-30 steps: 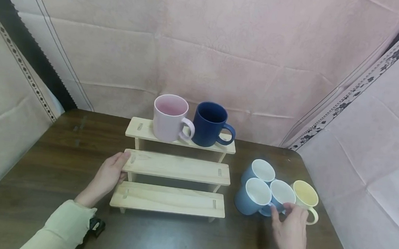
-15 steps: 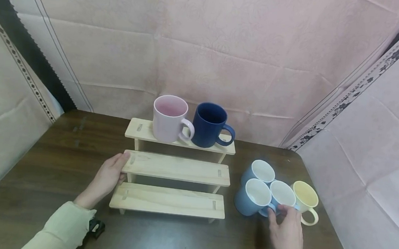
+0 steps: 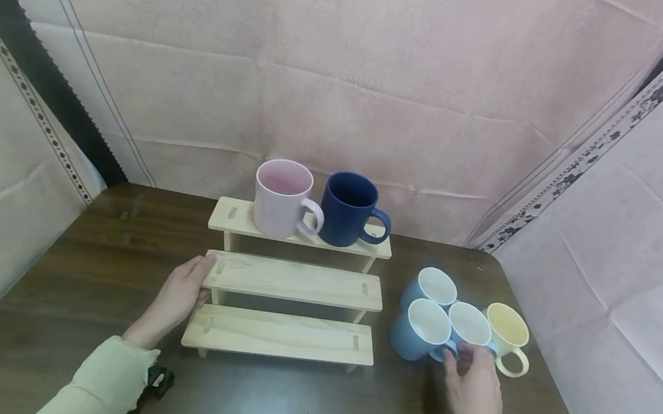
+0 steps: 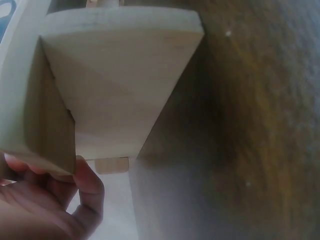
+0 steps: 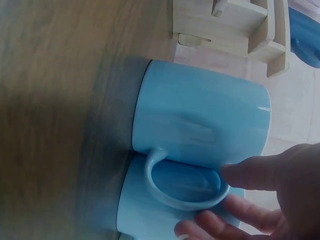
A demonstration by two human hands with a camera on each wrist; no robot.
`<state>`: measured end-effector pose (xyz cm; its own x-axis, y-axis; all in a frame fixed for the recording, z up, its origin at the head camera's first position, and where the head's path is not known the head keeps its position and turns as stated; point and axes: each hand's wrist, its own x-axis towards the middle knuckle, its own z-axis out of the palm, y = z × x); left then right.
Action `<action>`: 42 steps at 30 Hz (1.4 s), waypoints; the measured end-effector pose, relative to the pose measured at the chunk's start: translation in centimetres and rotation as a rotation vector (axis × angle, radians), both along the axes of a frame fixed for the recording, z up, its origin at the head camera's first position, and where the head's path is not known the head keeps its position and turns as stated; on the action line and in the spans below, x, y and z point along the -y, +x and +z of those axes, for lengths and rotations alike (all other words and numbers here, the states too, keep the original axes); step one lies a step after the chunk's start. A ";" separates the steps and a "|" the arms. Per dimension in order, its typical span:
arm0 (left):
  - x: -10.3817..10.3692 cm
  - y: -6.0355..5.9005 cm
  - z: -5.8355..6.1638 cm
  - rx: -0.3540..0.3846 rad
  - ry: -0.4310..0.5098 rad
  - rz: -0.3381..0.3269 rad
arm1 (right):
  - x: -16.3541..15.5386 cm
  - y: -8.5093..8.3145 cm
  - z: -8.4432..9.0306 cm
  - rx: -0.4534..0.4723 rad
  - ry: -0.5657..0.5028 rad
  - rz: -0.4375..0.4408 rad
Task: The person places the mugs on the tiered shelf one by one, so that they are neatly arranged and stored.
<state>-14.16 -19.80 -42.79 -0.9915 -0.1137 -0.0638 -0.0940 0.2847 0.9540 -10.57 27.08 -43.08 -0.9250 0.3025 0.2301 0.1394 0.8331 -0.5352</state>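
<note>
My left hand [image 3: 178, 292] grips the left end of the middle board on a three-tier wooden shelf [image 3: 295, 279]. In the left wrist view, its thumb and fingers curl around the lower edge of that board [image 4: 55, 125]. At the right, my right hand [image 3: 471, 393] pinches the handle [image 5: 150, 175] of the front-left light blue mug [image 3: 411, 332], thumb on one side and fingers on the other. This mug stands upright on the table against a second light blue mug [image 3: 469, 321]. A third light blue mug [image 3: 412, 289] stands behind them.
A pale yellow mug [image 3: 507, 331] stands at the far right of the group. On the shelf's top tier sit a pink mug [image 3: 275, 205] and a dark blue mug [image 3: 342, 218]. Light cloth [image 3: 342, 89] walls enclose the brown wooden table [image 3: 95, 265].
My right hand has moved slightly left, from in front of the second blue mug to the handle of the front-left blue mug. The left hand stays on the shelf.
</note>
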 end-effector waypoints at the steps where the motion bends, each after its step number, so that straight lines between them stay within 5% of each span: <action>1: 0.0 0.0 0.0 0.000 0.001 -0.001 | 0.0 0.0 0.0 0.000 0.003 0.000; 32: -0.1 -0.1 -0.1 -0.012 0.020 0.000 | -0.1 0.1 0.4 0.016 0.043 0.008; 42: -0.1 0.0 -0.2 0.007 0.028 0.009 | -0.3 0.4 -0.2 0.011 0.029 0.121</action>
